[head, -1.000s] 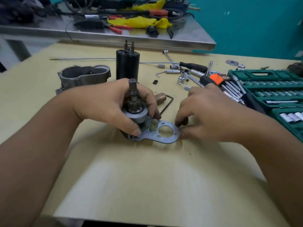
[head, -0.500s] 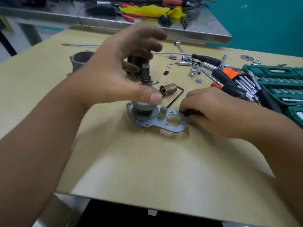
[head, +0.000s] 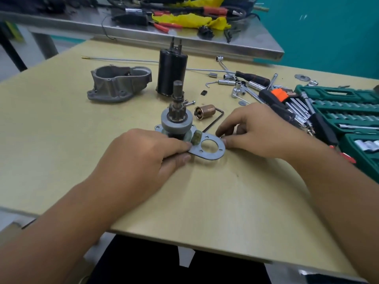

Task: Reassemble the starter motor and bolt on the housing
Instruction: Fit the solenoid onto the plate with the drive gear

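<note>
left hand (head: 143, 158) pinches plate (head: 209, 150) | right hand (head: 258, 132) pinches rim | writing unreadable

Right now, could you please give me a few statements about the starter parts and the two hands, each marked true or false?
1. The grey housing is bolted onto the plate. False: it lies apart, at the table's far left.
2. Both hands touch the metal plate. True: left hand, right hand.
3. The pinion shaft stands upright on the plate. True.
4. The copper plunger sits in the right hand. False: it lies on the table.
</note>
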Motion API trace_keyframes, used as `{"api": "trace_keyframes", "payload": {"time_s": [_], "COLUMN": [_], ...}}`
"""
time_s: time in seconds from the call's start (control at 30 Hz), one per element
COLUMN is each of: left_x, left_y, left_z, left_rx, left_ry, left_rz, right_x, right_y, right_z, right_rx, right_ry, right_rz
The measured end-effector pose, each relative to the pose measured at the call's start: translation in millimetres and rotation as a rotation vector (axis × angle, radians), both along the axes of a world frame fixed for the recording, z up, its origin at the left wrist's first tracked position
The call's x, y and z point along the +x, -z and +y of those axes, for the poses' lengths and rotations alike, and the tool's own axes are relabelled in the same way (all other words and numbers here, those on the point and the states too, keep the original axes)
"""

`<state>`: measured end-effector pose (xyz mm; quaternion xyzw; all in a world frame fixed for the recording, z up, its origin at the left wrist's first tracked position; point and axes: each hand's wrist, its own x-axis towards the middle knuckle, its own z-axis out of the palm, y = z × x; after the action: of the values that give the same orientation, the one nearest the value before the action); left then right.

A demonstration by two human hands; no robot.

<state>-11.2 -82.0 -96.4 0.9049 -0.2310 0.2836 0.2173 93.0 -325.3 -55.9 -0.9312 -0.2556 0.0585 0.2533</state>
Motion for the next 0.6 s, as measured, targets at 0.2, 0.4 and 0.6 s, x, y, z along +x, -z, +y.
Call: {"api": "trace_keyframes", "payload": {"time_s": [0.2,0.4,0.6], "left_x": [12.8,11.7,35.6], "left_y": [3.6,-3.5,-8.3], "left_z": [2.7,-3.5,-8.0], "left_rx": [-0.047,0.104,0.354], "left_ry": [-0.128,-0.166,-0.002], "left_rz": [0.034,-0.076,-0.51], "right_x": [1.9,-9.3,-15.2], "right_y": [6.9,0.1,12.5], "right_z": [11.9,9.9,29.2], "right_rx": [-0.167,0.482,0.505], "right_ry": [-0.02,-0.031,-0.132], "right_rz": [-0.113,-0.053,-0.079]}}
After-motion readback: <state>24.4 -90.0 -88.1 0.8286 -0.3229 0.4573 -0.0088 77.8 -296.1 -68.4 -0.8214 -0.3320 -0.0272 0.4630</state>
